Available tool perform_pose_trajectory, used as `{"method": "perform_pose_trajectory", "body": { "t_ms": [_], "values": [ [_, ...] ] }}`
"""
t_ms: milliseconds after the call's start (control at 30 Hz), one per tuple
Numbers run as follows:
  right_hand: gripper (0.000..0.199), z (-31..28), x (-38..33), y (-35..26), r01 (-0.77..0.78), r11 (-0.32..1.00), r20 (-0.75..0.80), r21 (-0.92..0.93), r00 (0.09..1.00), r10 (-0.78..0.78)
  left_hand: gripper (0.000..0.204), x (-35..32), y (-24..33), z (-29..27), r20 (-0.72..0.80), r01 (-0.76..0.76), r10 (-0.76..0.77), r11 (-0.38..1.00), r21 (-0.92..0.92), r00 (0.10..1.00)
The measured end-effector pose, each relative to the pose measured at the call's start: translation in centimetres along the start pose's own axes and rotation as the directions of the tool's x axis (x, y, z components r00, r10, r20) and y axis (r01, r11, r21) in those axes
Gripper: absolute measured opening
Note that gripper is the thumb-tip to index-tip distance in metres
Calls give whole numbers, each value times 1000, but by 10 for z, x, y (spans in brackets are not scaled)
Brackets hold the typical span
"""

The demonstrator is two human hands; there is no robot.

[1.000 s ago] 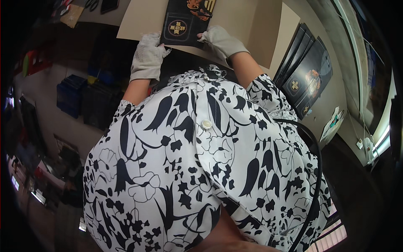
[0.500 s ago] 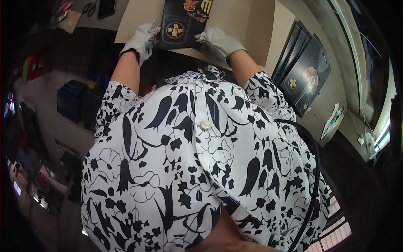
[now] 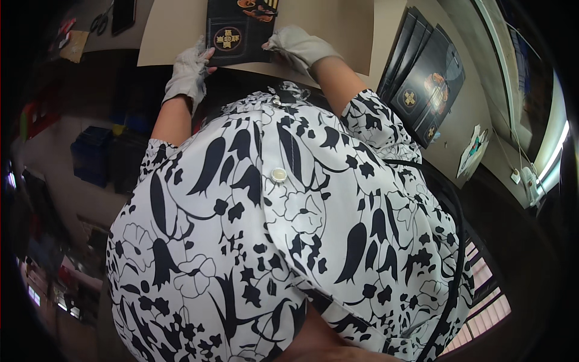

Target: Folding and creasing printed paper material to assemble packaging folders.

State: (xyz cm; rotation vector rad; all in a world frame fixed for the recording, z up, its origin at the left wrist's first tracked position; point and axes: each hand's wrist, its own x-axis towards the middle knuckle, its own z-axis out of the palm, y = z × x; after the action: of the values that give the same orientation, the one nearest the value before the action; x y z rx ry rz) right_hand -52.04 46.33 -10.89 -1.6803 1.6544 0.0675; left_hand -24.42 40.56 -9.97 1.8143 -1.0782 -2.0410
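Touching 1 black printed piece (image 3: 242, 37): left hand (image 3: 188, 72), right hand (image 3: 301, 49).

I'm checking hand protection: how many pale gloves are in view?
2: one pale glove on the left hand, another pale glove on the right hand. Others may be hidden in the dark surroundings.

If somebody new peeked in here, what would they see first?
Probably the black-and-white floral shirt, filling the middle. Above it, the gloved left hand and gloved right hand flank a black printed sheet with a gold emblem, over beige board. Similar black sheets lie fanned at upper right.
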Motion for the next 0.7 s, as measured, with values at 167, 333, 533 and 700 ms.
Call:
{"method": "perform_pose_trajectory", "body": {
  "t_ms": [167,333,533,700],
  "values": [
    [47,-5,5,-8,-119,993,100,-13,988,120,59,7,-18,0,-84,-102,105,994,32,991],
    [38,-17,-1,-23,-230,969,244,-91,938,246,60,15,-14,4,-102,-17,41,973,228,994],
    [33,-16,-2,-6,-368,863,305,346,914,267,59,41,-40,-8,-70,-41,61,966,256,996],
    [40,-2,5,10,-142,987,56,-69,988,146,86,0,-42,17,285,-541,838,14,841,465]
  ]
}}
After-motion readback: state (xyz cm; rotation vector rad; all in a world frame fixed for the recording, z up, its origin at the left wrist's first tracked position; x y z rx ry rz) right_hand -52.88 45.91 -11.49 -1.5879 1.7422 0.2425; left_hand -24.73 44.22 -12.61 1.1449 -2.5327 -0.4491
